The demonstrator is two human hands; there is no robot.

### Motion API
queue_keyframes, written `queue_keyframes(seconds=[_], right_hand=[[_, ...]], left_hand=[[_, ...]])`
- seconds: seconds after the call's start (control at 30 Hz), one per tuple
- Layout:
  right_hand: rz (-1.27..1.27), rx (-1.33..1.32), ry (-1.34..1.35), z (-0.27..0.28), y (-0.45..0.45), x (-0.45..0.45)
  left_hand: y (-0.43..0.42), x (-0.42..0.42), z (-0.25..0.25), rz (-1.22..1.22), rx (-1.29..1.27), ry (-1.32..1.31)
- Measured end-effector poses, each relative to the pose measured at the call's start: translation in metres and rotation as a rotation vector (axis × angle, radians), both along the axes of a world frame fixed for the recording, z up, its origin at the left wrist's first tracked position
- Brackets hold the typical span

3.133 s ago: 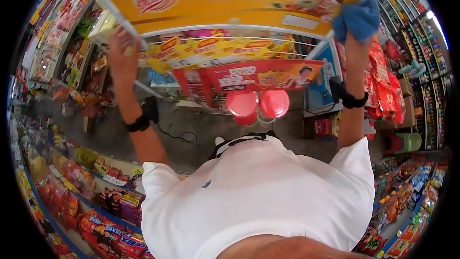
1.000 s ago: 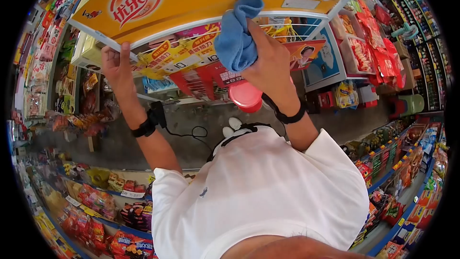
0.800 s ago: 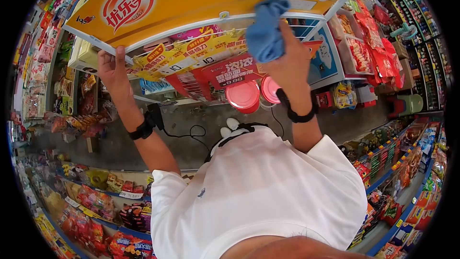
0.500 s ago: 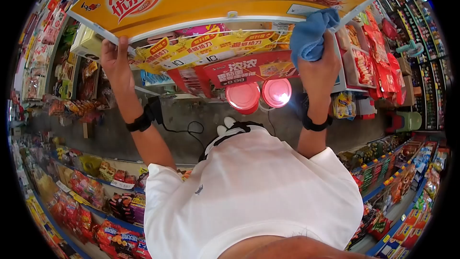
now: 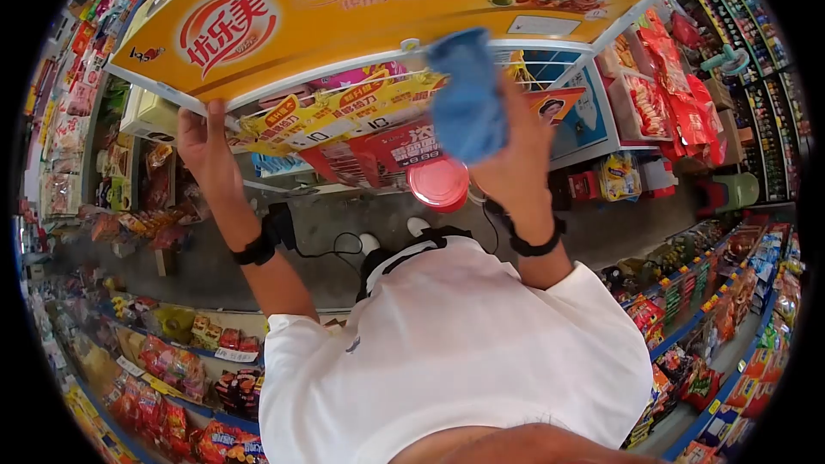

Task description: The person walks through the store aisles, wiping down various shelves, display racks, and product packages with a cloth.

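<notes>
A yellow sign board (image 5: 296, 56) with a white frame slants across the top of the head view. My left hand (image 5: 209, 155) grips the frame's lower left corner, fingertips over the edge. In my right hand (image 5: 520, 150) is a blue cloth (image 5: 468, 99), blurred by motion and hanging in front of the shelf display. The fingers behind it are partly hidden. Yellow price cards (image 5: 344, 112) line the shelf under the board, with a red promotional panel (image 5: 391, 150) below them.
A round red lid (image 5: 438, 185) sits below the panel. Red snack packets (image 5: 675, 77) hang at the right, near a green stool (image 5: 737, 192). Shelves of packaged snacks (image 5: 163, 352) stand behind me. A black cable (image 5: 322, 251) lies on the floor.
My right hand has moved left with the blue cloth, away from the board's right end, and now covers one of the two red lids. My left hand stays at the corner.
</notes>
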State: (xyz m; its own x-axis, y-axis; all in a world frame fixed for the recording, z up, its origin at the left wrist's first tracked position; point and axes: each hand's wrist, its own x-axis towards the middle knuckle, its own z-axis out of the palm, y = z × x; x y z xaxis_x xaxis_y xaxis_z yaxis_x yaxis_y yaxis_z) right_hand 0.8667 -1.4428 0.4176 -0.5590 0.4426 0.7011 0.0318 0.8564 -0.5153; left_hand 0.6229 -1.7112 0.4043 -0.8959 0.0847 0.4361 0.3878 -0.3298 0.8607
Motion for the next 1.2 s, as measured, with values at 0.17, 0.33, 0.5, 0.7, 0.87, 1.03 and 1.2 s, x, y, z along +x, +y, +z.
queue_keyframes(seconds=[0.17, 0.33, 0.5, 0.7, 0.87, 1.03, 1.2], right_hand=[[-0.131, -0.232, 0.006, 0.012, -0.019, -0.018], [-0.040, -0.205, -0.006, 0.012, -0.071, -0.039], [-0.037, 0.010, 0.048, 0.001, -0.121, -0.060], [0.180, 0.047, -0.146, 0.010, -0.182, -0.125], [0.030, 0.102, -0.203, 0.014, -0.181, -0.112], [-0.132, 0.152, -0.179, 0.017, -0.145, -0.089], [-0.121, 0.024, -0.040, 0.010, -0.150, -0.100]], left_hand=[[0.000, -0.001, -0.005, -0.060, -0.036, 0.028], [0.002, 0.003, 0.003, -0.154, 0.013, -0.012], [-0.002, -0.001, 0.004, -0.325, 0.050, 0.050], [-0.010, -0.009, 0.016, -0.463, 0.051, 0.070], [-0.013, -0.016, 0.010, -0.582, 0.015, 0.011], [-0.010, -0.016, 0.008, -0.580, -0.002, 0.072], [-0.011, -0.018, 0.011, -0.533, -0.037, 0.115]])
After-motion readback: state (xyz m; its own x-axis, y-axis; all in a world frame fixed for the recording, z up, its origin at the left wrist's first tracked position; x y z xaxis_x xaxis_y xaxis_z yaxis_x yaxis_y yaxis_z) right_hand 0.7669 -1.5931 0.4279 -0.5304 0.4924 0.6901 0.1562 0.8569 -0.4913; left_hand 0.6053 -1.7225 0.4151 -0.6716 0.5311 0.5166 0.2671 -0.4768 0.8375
